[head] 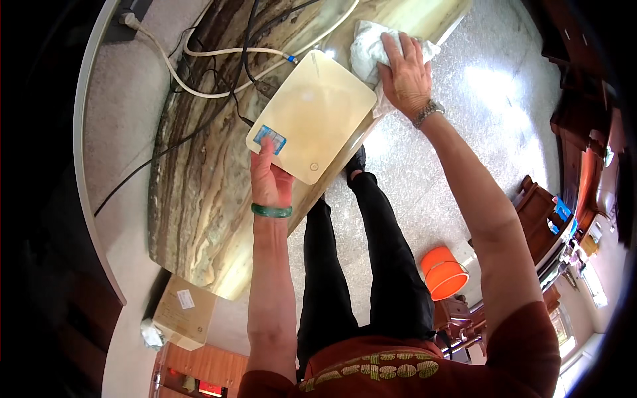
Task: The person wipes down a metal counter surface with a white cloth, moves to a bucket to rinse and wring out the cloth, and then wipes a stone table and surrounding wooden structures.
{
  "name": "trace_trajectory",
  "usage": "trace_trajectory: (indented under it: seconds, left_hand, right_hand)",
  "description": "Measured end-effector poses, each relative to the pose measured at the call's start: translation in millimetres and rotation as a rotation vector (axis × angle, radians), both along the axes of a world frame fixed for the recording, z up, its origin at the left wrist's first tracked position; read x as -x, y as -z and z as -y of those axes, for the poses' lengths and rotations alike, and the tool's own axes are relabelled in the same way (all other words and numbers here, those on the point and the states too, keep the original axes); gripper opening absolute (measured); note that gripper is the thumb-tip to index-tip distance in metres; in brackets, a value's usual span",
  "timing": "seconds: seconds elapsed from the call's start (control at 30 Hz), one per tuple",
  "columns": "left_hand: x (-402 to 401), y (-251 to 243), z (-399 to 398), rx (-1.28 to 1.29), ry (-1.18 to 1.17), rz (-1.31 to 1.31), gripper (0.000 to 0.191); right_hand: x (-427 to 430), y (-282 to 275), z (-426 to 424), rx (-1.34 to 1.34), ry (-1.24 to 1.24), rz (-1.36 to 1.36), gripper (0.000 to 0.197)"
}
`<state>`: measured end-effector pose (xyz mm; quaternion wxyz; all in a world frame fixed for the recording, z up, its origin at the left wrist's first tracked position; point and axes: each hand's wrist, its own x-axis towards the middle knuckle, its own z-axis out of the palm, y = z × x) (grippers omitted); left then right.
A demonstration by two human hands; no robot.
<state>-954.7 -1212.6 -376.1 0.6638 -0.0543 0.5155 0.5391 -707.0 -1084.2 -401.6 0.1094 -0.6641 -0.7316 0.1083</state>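
Note:
My left hand (271, 174) grips the near left corner of a flat, cream-coloured plastic device (318, 109), its thumb on a blue-and-white sticker (270, 140). The device is above a marble-patterned stone top (199, 199), with cables at its far left side. Under the spread fingers of my right hand (407, 77) is a crumpled white cloth (368, 49), pressed on the stone top near its right edge, just beyond the device. A green bangle is on my left wrist, a metal watch on my right.
White cables (219, 94) and black cables (174, 147) run over the stone top. An orange bucket (443, 273) stands on the floor at the right. Lower left is a cardboard box (184, 311). Dark wooden furniture (537, 219) lines the right side.

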Motion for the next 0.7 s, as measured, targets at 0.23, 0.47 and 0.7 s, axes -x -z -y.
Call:
trace_trajectory:
  seconds: [0.23, 0.47, 0.7]
  left_hand:
    - [21, -11, -1, -0.132, -0.044, -0.172, 0.05]
    - [32, -71, -10, -0.239, -0.051, 0.04, 0.051]
    - [60, -90, 5, -0.241, -0.126, 0.111, 0.054]
  right_hand:
    - [59, 19, -75, -0.046, -0.163, 0.116, 0.045]
    - [141, 64, -71, -0.184, -0.647, -0.18, 0.06]
    - [190, 19, -112, -0.23, -0.229, -0.06, 0.042]
